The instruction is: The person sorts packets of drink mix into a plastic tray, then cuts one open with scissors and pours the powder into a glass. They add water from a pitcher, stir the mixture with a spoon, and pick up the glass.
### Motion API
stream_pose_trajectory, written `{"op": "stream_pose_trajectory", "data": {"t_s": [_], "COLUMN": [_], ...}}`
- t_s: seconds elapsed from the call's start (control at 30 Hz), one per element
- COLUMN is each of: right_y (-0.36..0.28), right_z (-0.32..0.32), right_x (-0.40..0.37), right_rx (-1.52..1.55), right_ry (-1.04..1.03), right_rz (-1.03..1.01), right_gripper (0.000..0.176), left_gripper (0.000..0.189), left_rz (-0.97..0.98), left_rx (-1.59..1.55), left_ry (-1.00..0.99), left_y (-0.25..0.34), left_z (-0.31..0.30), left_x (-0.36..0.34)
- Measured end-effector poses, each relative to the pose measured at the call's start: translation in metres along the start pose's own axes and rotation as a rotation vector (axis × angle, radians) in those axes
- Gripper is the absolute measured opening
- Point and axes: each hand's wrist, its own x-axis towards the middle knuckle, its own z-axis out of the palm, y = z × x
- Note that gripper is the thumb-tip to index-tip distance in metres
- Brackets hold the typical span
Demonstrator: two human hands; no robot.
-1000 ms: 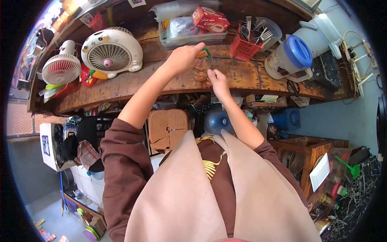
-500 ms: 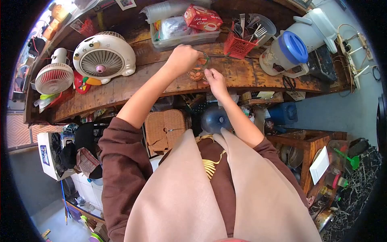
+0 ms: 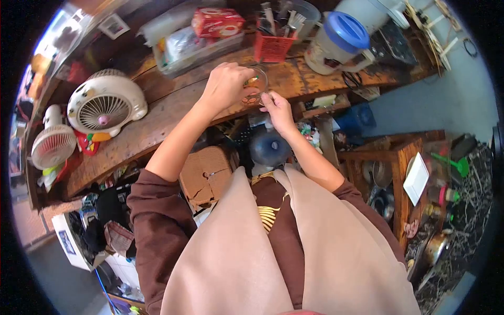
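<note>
A clear glass mug (image 3: pixel 254 84) with an orange and green pattern is tipped above the front part of the wooden counter (image 3: pixel 173 100). My left hand (image 3: pixel 226 85) curls around its left side, with fingertips at the upper part and the thumb lower down. On the mug's right side, low down, my right hand (image 3: pixel 278 111) pinches it with thumb and fingers. Part of the mug is hidden behind the left fingers.
Behind my hands stand a plastic tub (image 3: pixel 202 58) with a red box (image 3: pixel 216 22), a red basket (image 3: pixel 274 48) of cutlery and a blue-lidded jug (image 3: pixel 328 50). Two fans (image 3: pixel 107 102) are left. Scissors (image 3: pixel 352 80) lie right. Under the counter are a blue water jug (image 3: pixel 268 149) and wicker box (image 3: pixel 205 173).
My left hand has loosened from a fist above the mug and now wraps its side. The mug has tilted. The whole view has turned, shifting the counter items left and up.
</note>
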Motion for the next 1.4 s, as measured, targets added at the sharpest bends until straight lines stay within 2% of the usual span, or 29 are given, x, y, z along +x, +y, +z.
{"op": "stream_pose_trajectory", "data": {"t_s": [0.13,0.2,0.27,0.33,0.37,0.4,0.47,0.5,0.53,0.57,0.6,0.67,0.7,0.77,0.8,0.87,0.9,0.93,0.97,1.0,1.03,1.07,1.1,1.13,1.17,1.2,1.27,1.33,1.4], "right_y": [-0.014,-0.003,-0.010,-0.012,-0.012,-0.008,0.011,0.018,0.013,0.021,0.028,0.034,0.035,0.038,0.038,0.037,0.037,0.036,0.035,0.033,0.025,0.024,0.023,0.023,0.023,0.023,0.024,0.021,0.018], "right_z": [-0.065,-0.098,-0.126,-0.156,-0.172,-0.185,-0.210,-0.223,-0.229,-0.238,-0.247,-0.264,-0.268,-0.273,-0.275,-0.279,-0.281,-0.283,-0.285,-0.287,-0.287,-0.289,-0.292,-0.294,-0.296,-0.297,-0.294,-0.290,-0.282], "right_x": [-0.029,-0.047,-0.069,-0.092,-0.105,-0.119,-0.148,-0.162,-0.174,-0.187,-0.198,-0.218,-0.225,-0.232,-0.233,-0.234,-0.233,-0.233,-0.233,-0.231,-0.227,-0.224,-0.221,-0.216,-0.210,-0.202,-0.184,-0.167,-0.151], "right_rx": [-0.083,-0.185,-0.106,-0.139,-0.320,-0.319,-0.503,-0.562,-0.390,-0.377,-0.367,-0.354,-0.347,-0.293,-0.240,-0.211,-0.184,-0.176,-0.165,-0.154,-0.158,-0.156,-0.167,-0.180,-0.181,-0.175,-0.155,-0.136,-0.058], "right_ry": [0.110,0.197,0.307,0.416,0.462,0.510,0.688,0.744,0.788,0.847,0.903,0.901,0.886,0.920,0.947,0.959,0.973,0.967,0.970,0.969,0.962,0.943,0.912,0.879,0.853,0.834,0.806,0.750,0.733], "right_rz": [0.055,0.041,0.074,0.155,0.151,0.161,0.115,0.187,0.296,0.327,0.357,0.421,0.470,0.492,0.501,0.497,0.487,0.480,0.452,0.425,0.431,0.423,0.381,0.339,0.332,0.277,0.166,0.157,0.128], "right_gripper": [0.034,0.032,0.030,0.029,0.028,0.028,0.027,0.028,0.029,0.030,0.031,0.031,0.030,0.030,0.030,0.031,0.031,0.031,0.031,0.032,0.032,0.032,0.031,0.031,0.031,0.031,0.030,0.030,0.030], "left_gripper": [0.025,0.023,0.020,0.018,0.015,0.016,0.019,0.020,0.022,0.022,0.021,0.033,0.033,0.051,0.051,0.067,0.073,0.075,0.074,0.068,0.063,0.062,0.064,0.064,0.066,0.069,0.051,0.041,0.037], "left_rz": [0.187,0.213,0.235,0.043,-0.118,-0.355,-0.742,-0.953,-1.171,-1.272,-1.363,-1.291,-1.295,-1.530,-1.532,-1.305,-1.270,-1.060,-0.994,-0.836,-0.848,-0.876,-0.826,-0.801,-0.723,-0.740,-0.666,-0.694,-0.717], "left_rx": [-0.190,-0.163,-0.198,-0.633,-0.835,-1.189,-1.437,-1.441,-1.416,-1.360,-1.384,-1.511,-1.503,-1.169,-1.163,-0.872,-1.022,-1.053,-1.013,-1.018,-0.963,-0.985,-1.178,-1.256,-1.263,-1.232,-1.076,-1.217,-1.303], "left_ry": [0.072,-0.030,-0.106,0.064,0.150,0.140,0.247,0.125,0.006,-0.052,-0.146,-0.513,-0.530,-0.292,-0.294,-0.200,-0.105,0.077,0.212,0.399,0.477,0.498,0.494,0.371,0.343,0.398,0.401,0.504,0.500], "left_y": [0.030,0.067,0.096,0.122,0.136,0.157,0.172,0.180,0.186,0.194,0.192,0.195,0.204,0.228,0.230,0.229,0.222,0.216,0.236,0.231,0.222,0.220,0.214,0.211,0.198,0.193,0.170,0.176,0.170], "left_z": [0.039,0.050,0.072,0.119,0.147,0.158,0.232,0.263,0.289,0.312,0.351,0.386,0.394,0.409,0.415,0.423,0.421,0.403,0.323,0.294,0.262,0.228,0.209,0.192,0.201,0.207,0.220,0.211,0.195], "left_x": [0.038,0.054,0.067,0.072,0.072,0.071,0.062,0.057,0.051,0.046,0.040,0.038,0.040,0.043,0.041,0.036,0.037,0.042,0.075,0.094,0.117,0.138,0.155,0.169,0.183,0.197,0.217,0.228,0.222]}}
